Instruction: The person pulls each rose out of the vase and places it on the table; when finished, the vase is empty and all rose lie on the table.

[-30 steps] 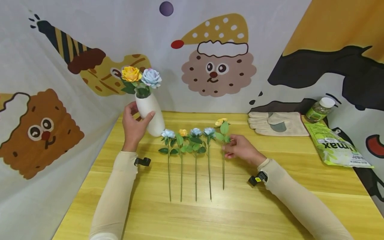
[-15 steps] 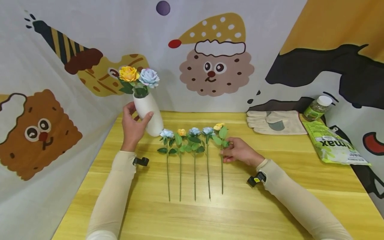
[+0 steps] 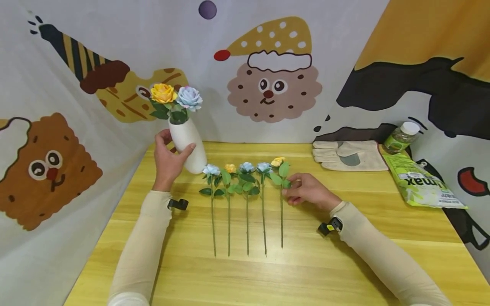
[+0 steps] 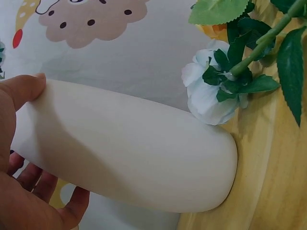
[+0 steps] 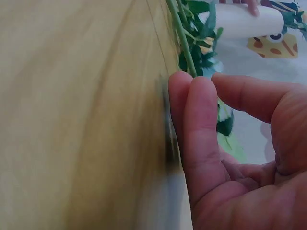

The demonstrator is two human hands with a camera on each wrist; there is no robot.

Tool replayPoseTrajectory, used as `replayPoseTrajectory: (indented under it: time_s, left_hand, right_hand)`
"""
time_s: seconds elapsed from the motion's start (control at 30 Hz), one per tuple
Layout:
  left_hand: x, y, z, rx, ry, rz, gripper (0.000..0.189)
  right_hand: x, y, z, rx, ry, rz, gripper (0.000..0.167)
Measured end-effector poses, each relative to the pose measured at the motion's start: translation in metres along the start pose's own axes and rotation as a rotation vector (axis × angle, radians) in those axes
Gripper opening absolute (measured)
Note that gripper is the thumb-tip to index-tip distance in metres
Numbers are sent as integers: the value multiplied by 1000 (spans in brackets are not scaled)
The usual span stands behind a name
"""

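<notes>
In the head view my left hand grips the upper part of a white vase, which leans left, its base at the table. A yellow rose and a pale blue rose stand in its mouth. My right hand pinches the leafy stem of the rightmost yellow rose in a row of several roses lying on the table. In the right wrist view the thumb and fingertips meet right at the green stem. A pale blue rose overlaps the vase's base in the left wrist view.
The wooden table reaches back to a cartoon-printed cloth. At the back right lie a pale work glove and a green packet, with a white-lidded jar behind them.
The rightmost yellow rose has shifted toward me, more in line with the others, with my right hand at its stem. The left hand keeps its grip on the vase. The view has shifted slightly.
</notes>
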State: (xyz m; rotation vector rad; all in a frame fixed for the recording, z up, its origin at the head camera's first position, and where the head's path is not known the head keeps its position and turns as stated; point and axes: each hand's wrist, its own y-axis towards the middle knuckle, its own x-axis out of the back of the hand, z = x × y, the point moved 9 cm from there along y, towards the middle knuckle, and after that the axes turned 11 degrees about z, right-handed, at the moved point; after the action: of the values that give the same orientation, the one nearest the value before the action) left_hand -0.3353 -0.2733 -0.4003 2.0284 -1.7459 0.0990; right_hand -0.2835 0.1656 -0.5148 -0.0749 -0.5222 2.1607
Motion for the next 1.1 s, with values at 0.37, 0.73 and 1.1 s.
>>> replayPoseTrajectory:
  time_s: [0.37,0.73,1.1]
  left_hand:
    - [-1,0,0,-15,3,22,89]
    - [-1,4,2,-15,17,55,90]
    - [0,6,2,-43,-6,68,88]
  right_hand:
    - [16,-10,33,94,-142,-123,52]
    - [5,-6,72,203,-152,-122,47]
    - [-16,8,109,274,-153,-106,37]
